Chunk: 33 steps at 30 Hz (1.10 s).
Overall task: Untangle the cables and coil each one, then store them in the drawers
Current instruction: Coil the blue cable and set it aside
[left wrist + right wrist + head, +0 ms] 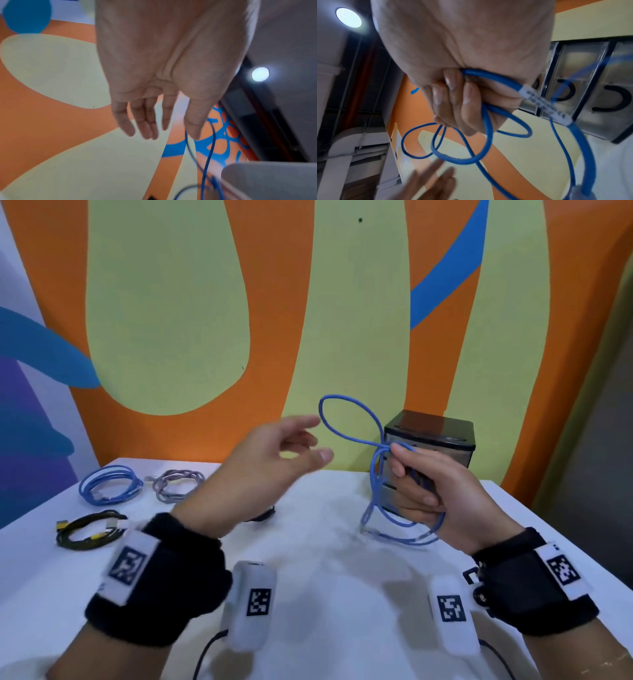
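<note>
My right hand (419,484) grips a bundle of loops of a blue cable (346,419) above the table, in front of the drawer unit (431,436). One loop sticks up to the left, others hang below the fist. In the right wrist view the fingers (453,97) curl round the blue cable (488,146), which carries a white label. My left hand (274,453) hovers open just left of the upper loop, holding nothing; its straight fingers (145,121) show in the left wrist view beside the blue cable (208,155).
Coiled cables lie at the table's far left: a light blue one (109,484), a grey one (178,484) and a black-and-yellow one (89,530). A dark cable (263,513) peeks out behind my left wrist. The white table (325,559) stands against a painted wall.
</note>
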Tool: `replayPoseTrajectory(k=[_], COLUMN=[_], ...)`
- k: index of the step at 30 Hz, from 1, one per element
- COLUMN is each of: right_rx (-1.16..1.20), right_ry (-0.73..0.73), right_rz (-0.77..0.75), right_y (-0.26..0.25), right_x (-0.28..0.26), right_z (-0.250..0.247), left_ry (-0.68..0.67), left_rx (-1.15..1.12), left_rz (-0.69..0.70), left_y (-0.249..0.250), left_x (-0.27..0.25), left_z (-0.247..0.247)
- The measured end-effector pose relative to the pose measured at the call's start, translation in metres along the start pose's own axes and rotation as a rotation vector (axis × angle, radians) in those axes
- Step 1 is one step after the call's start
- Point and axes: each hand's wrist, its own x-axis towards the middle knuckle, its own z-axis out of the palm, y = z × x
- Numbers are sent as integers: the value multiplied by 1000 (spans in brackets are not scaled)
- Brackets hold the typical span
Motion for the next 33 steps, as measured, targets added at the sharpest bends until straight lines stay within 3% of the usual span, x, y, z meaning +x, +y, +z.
replayPoseTrajectory(k=[3,7,13,18,24,26,30,33], right_rx=[51,141,79,60,-12,-14,-22,2], right_ry=[-96,-178,-214,-202,-238,-231,-170,-60], right_rz=[66,150,191,209,272,274,279,314], right_y=[3,5,4,4,8,7,3,1], right_x=[0,-2,-3,-2,-2,-2,-3,0], right_z=[4,7,9,6,6,5,-2,-12], left_ry=[-196,-418,-164,-160,-241,-152,259,452], left_rx=[-92,-183,-231,-301,-187,-205,-350,-183], left_rz=[-77,19,130,147,225,275,328,400], left_y=[-13,-16,-31,-22,-17,-17,-26,-31], left_x=[2,2,6,6,2,4,16,17], left_z=[20,33,31,17,21,21,14,4])
